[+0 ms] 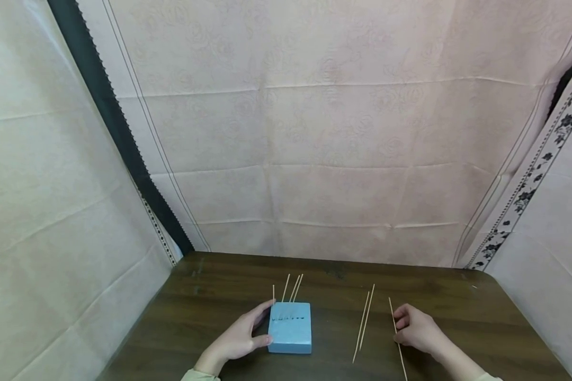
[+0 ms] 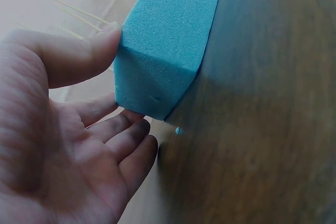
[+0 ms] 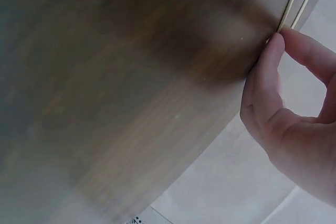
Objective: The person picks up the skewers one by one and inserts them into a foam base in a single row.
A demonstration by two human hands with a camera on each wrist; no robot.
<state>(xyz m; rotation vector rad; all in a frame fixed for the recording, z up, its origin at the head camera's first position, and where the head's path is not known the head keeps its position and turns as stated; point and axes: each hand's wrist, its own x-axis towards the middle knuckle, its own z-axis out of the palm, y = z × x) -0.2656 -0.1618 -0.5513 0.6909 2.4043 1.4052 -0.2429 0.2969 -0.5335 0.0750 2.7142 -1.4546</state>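
Note:
A light blue foam block (image 1: 289, 333) lies on the table, with a row of small marks across its top. My left hand (image 1: 238, 334) grips its left side, thumb at the near corner and a finger at the far corner. In the left wrist view, the thumb (image 2: 86, 59) presses one edge while the other fingers curl beneath. Several thin wooden sticks (image 1: 296, 288) jut out beyond the block's far side. To the right, my right hand (image 1: 417, 329) pinches another thin wooden stick (image 1: 402, 364) between thumb and fingertips; the right wrist view shows this pinch close up.
Two loose sticks (image 1: 360, 327) lie side by side on the dark wooden table (image 1: 333, 307) between the block and my right hand. A blue crumb (image 2: 177, 130) sits beside the block. Pale cloth (image 1: 314, 196) hangs behind the table and along both sides.

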